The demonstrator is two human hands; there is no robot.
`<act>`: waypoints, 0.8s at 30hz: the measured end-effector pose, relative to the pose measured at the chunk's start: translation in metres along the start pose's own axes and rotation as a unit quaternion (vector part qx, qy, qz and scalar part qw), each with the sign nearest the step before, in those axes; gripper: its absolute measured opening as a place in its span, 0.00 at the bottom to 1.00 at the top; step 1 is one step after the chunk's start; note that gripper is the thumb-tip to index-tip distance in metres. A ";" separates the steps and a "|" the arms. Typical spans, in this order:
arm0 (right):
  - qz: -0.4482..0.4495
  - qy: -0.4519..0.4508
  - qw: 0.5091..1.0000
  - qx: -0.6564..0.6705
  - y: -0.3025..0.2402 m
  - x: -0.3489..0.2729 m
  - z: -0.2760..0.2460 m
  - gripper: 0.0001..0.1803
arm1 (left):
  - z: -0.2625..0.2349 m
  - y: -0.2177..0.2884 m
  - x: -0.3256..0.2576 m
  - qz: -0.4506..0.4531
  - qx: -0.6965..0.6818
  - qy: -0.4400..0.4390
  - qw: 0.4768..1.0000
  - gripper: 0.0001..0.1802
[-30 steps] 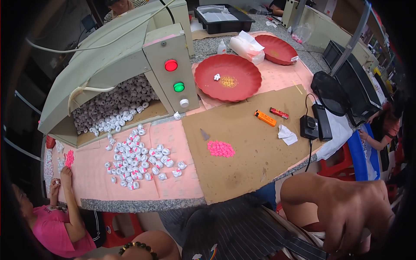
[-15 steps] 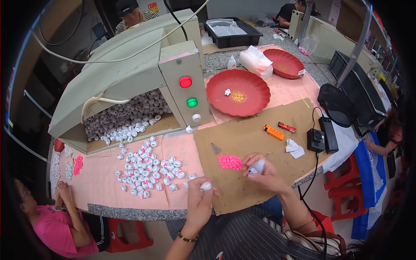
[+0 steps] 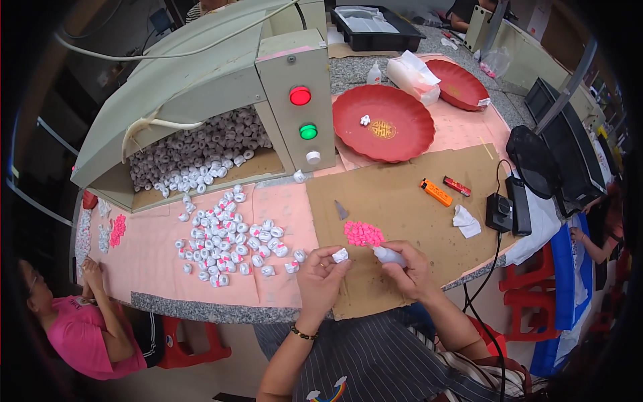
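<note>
My left hand pinches a small white moulded piece between thumb and fingertips, above the front edge of the brown cardboard. In my right hand is a small white squeeze bottle, tilted with its nozzle toward a heap of small pink pieces. The nozzle tip is by the near right end of that heap; I cannot tell whether it touches. To the left, many white pieces with pink parts lie scattered on pink paper.
A beige machine with red and green lights stands at the left, its opening full of white pieces. Red scalloped trays sit behind the cardboard. Lighters, a blade-like grey piece, and a black adapter lie around. A person in pink sits left.
My left hand has risen and moved right with the white piece. The bottle's nozzle now points toward the pink heap. The whole view has shifted slightly.
</note>
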State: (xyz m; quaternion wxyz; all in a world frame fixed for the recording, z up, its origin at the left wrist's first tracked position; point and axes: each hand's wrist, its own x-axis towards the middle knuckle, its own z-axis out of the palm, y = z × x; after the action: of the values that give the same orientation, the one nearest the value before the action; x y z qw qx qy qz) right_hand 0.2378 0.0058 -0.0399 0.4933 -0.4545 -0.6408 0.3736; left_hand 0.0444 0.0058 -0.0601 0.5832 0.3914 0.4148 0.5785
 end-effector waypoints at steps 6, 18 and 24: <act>-0.187 0.027 0.981 -0.042 -0.004 0.013 -0.004 0.19 | -0.001 0.004 -0.004 0.009 -0.001 0.028 1.000 0.14; -0.278 0.049 0.954 -0.101 0.000 0.010 0.003 0.19 | 0.002 0.004 -0.004 0.018 -0.017 0.035 0.999 0.14; -0.284 0.046 0.952 -0.103 0.002 0.012 0.006 0.19 | 0.000 0.002 -0.003 0.018 -0.007 0.030 0.999 0.14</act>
State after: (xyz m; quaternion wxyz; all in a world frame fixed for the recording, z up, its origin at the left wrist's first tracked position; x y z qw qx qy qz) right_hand 0.2312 0.0178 -0.0392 0.5585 -0.3190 -0.7548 0.1290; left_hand 0.0439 0.0027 -0.0582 0.5629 0.3775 0.4210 0.6029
